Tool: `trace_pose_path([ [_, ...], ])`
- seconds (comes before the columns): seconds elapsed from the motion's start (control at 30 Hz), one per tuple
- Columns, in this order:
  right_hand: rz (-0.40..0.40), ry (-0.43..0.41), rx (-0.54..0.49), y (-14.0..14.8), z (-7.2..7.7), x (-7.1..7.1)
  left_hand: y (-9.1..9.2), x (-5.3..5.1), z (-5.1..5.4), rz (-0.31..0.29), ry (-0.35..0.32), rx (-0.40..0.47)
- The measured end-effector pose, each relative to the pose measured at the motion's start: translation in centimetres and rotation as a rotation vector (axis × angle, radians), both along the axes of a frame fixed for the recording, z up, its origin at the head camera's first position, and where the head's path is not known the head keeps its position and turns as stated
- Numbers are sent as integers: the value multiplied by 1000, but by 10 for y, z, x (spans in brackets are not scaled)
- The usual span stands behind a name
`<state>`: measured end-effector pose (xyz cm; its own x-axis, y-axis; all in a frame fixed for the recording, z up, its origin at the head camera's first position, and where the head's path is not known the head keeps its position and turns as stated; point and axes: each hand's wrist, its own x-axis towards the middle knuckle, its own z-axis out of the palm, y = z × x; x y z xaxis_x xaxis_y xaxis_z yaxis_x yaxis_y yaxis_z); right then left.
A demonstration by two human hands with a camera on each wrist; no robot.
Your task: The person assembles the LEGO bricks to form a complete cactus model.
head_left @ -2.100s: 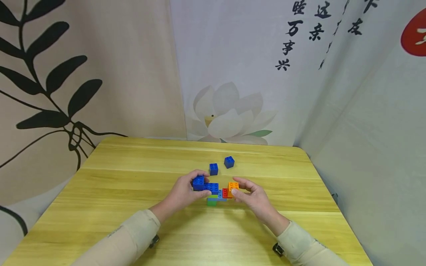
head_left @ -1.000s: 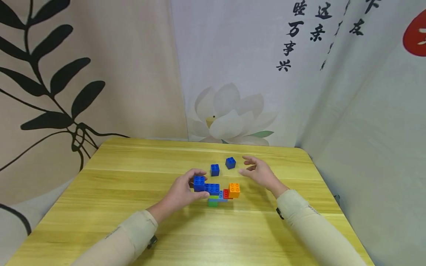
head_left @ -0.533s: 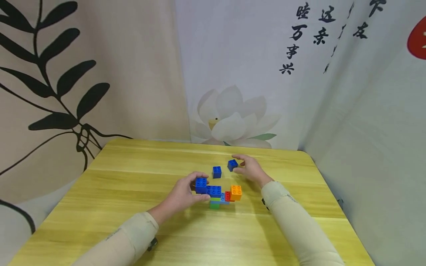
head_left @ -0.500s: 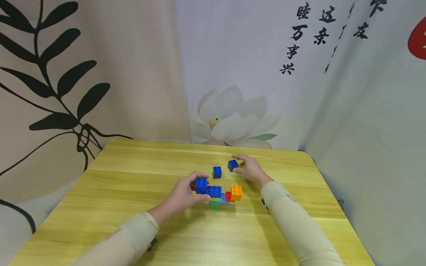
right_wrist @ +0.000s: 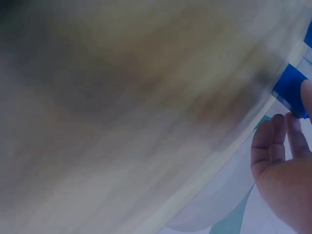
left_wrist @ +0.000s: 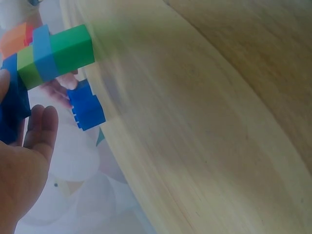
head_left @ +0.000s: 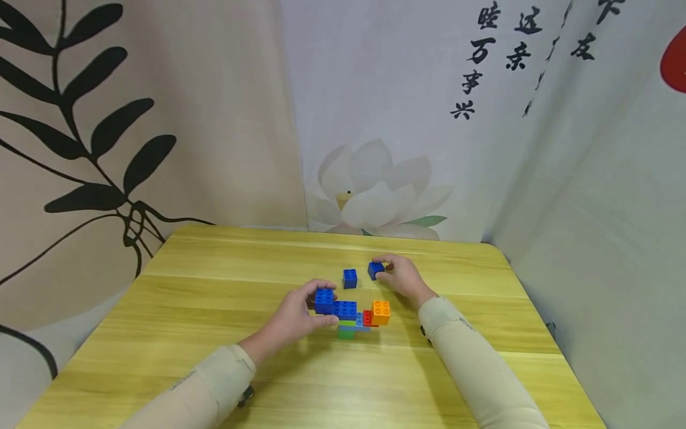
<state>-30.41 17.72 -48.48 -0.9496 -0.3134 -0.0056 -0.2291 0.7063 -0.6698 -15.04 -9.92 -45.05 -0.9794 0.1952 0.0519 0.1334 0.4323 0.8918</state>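
My left hand grips the left end of a joined brick build by its dark blue bricks. Below these are a lime brick, a light blue one and a green brick at the bottom; red and orange bricks stand on the right side. Farther back, my right hand pinches a small blue brick between thumb and index finger. In the right wrist view that blue brick is partly covered by the thumb, with the other fingers loosely bent.
Another small blue brick sits on the wooden table, between the build and the right hand's brick. The table's far edge runs along a printed curtain; a curtain also hangs at the right.
My right hand has left the orange brick, reached to the rear blue brick and closed its thumb and finger on it. The left hand keeps its hold on the build.
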Motion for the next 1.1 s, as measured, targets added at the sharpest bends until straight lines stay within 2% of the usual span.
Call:
trace_pose_path([
  [0.4, -31, -27, -38, 12, 2, 14, -9, 6, 4, 40, 38, 17],
  [0.57, -57, -23, -40, 22, 7, 23, -12, 8, 5, 23, 63, 24],
  [0.8, -16, 35, -123, 26, 40, 46, -12, 7, 5, -8, 99, 25],
  [0.97, 50, 83, -165, 21, 64, 70, -13, 6, 4, 1, 93, 27],
  [1.1, 99, 122, -167, 14, 75, 90, -12, 6, 2, 7, 85, 28],
])
